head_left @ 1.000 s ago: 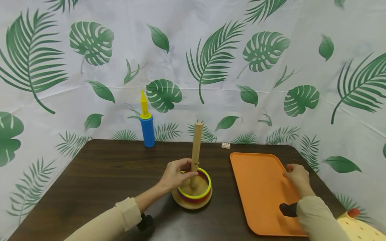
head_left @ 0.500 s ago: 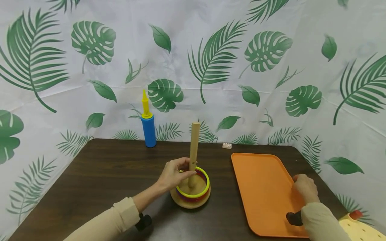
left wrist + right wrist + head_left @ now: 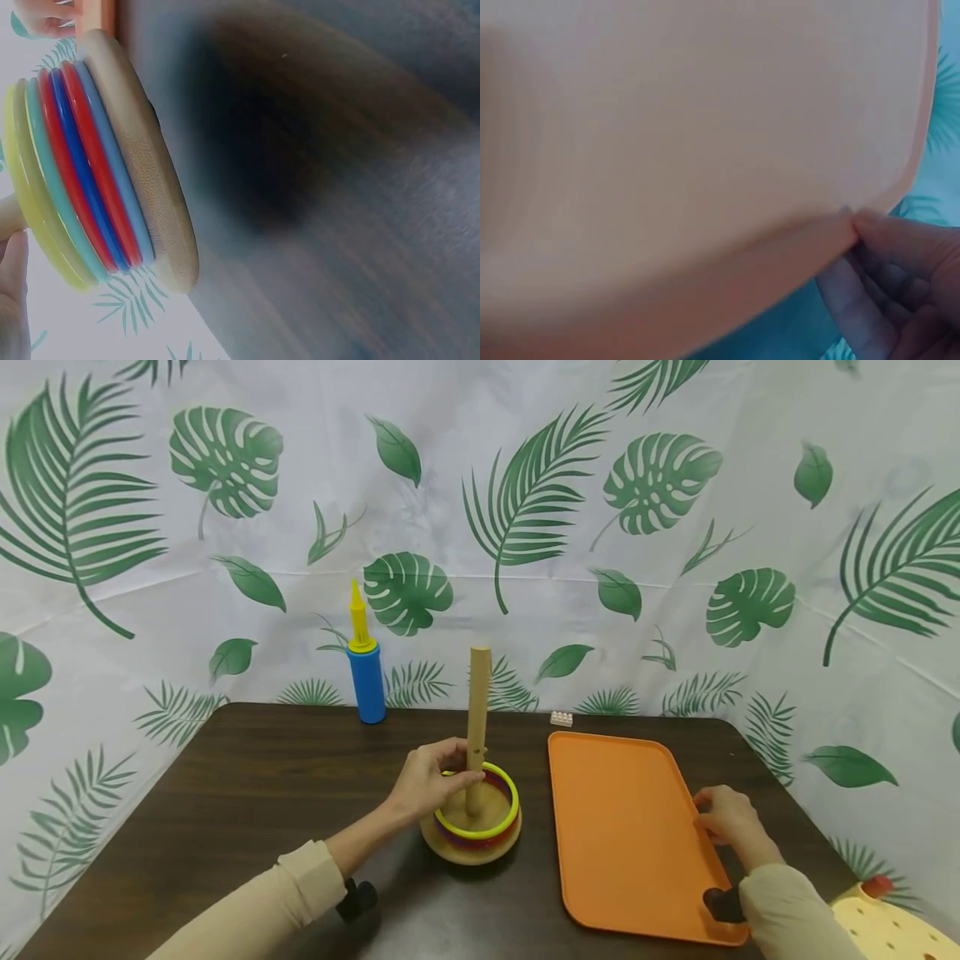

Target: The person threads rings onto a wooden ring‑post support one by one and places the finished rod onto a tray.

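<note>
In the head view my left hand (image 3: 423,781) grips the upright wooden peg (image 3: 477,702) of a ring-toss stand, thumb in front and fingers behind. Several coloured rings lie stacked around the peg on the round wooden base (image 3: 468,857). A yellow ring (image 3: 46,225) tops the stack in the left wrist view, with green, red and blue ones beneath. To the right, my right hand (image 3: 731,818) pinches the right edge of an orange tray (image 3: 622,827). In the right wrist view the thumb lies over the rim and the fingers sit under it.
A blue-and-yellow hand pump (image 3: 367,685) stands at the back left of the dark wood table (image 3: 262,793). Behind the tray lies a small pale toy brick (image 3: 561,718). A yellow piece with holes and a red knob (image 3: 892,927) shows at the lower right. Leaf-print cloth (image 3: 540,527) hangs behind.
My right hand first drew back to the right, then came left, gripping the tray's edge. The orange tray has shifted left, closer to the stand. My left hand stays on the peg.
</note>
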A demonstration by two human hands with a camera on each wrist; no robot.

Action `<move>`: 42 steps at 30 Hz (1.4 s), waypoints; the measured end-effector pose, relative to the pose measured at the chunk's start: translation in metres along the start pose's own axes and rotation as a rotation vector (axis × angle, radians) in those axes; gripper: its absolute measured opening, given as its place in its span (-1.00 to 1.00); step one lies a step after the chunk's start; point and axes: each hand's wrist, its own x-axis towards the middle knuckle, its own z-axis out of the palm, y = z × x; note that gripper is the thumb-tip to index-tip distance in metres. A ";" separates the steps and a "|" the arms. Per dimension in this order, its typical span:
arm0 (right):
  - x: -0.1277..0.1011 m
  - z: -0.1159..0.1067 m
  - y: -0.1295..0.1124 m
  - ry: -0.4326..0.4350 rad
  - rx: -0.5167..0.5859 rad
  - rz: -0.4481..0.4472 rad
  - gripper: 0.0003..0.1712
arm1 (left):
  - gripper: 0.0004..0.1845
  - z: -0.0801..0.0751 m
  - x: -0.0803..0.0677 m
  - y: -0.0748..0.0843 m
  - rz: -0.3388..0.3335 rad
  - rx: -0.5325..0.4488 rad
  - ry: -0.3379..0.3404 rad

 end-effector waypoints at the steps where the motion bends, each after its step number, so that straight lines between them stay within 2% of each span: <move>1: 0.001 0.002 -0.003 -0.005 0.019 -0.013 -0.65 | -0.71 -0.001 0.001 0.001 0.002 -0.004 0.003; 8: 0.003 0.021 -0.030 -0.048 0.128 -0.092 -0.69 | -0.70 -0.005 0.008 0.007 0.028 0.017 0.017; 15: 0.004 0.049 -0.072 -0.077 0.230 -0.145 -0.66 | -0.72 -0.004 0.014 0.011 0.009 0.030 0.026; 20: 0.003 0.067 -0.103 -0.084 0.271 -0.174 -0.62 | -0.72 0.000 0.018 0.010 0.008 0.031 0.032; 26: 0.001 0.083 -0.130 -0.078 0.303 -0.206 -0.62 | -0.71 0.007 0.020 0.003 -0.034 0.052 0.036; 31: 0.001 0.092 -0.143 -0.073 0.316 -0.235 -0.65 | -0.72 0.011 0.020 -0.003 -0.044 0.047 0.029; 42: 0.001 0.095 -0.152 -0.052 0.309 -0.214 -0.62 | -0.72 0.013 0.021 -0.013 -0.053 0.043 0.034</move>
